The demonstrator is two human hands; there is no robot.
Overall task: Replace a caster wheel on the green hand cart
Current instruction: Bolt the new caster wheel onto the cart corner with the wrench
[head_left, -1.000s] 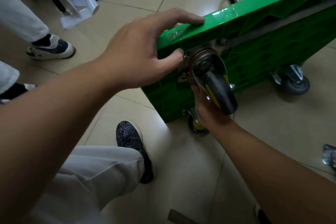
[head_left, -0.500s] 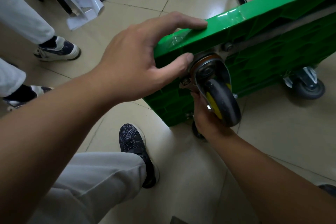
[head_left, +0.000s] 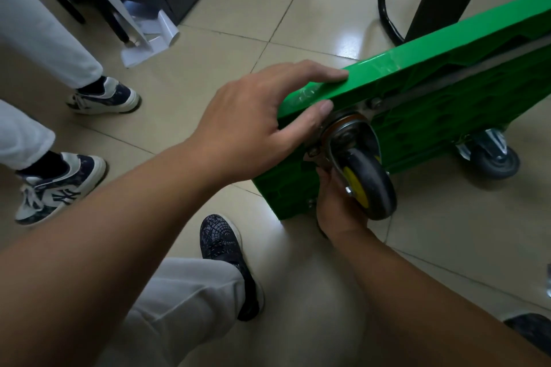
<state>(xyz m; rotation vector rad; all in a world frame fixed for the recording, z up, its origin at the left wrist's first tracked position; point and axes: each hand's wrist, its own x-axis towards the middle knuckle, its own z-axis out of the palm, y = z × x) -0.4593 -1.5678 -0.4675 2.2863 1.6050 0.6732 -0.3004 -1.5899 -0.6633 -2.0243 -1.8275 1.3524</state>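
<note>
The green hand cart [head_left: 441, 77] is standing tipped on its long edge on the tiled floor [head_left: 313, 9], filling the view from 1 o'clock to 4 o'clock, with its ribbed underside facing the camera.

The caster wheel [head_left: 371, 185] is sitting at the upper near corner of that underside, just right of centre. Its dark tyre and yellow hub are pointing toward 5 o'clock, and its metal fork [head_left: 338, 143] is lying against the cart.

The left hand [head_left: 256, 119] is reaching in from 8 o'clock and clamping the cart's top rim. The fingers are lying over the rim and the thumb is pressing the underside, touching the fork at 10 o'clock of the wheel.

The right hand [head_left: 337, 208] is coming up from 5 o'clock and cupping the caster wheel from below. Its fingers are curling round the fork, with the fingertips hidden behind the metal.

A second caster [head_left: 492, 159] is resting on the floor at 3 o'clock, well apart from the hands.

A dark shoe [head_left: 220, 244] is standing at 6 o'clock. Two sneakers [head_left: 59, 188] of another person are standing at 9 o'clock.
</note>
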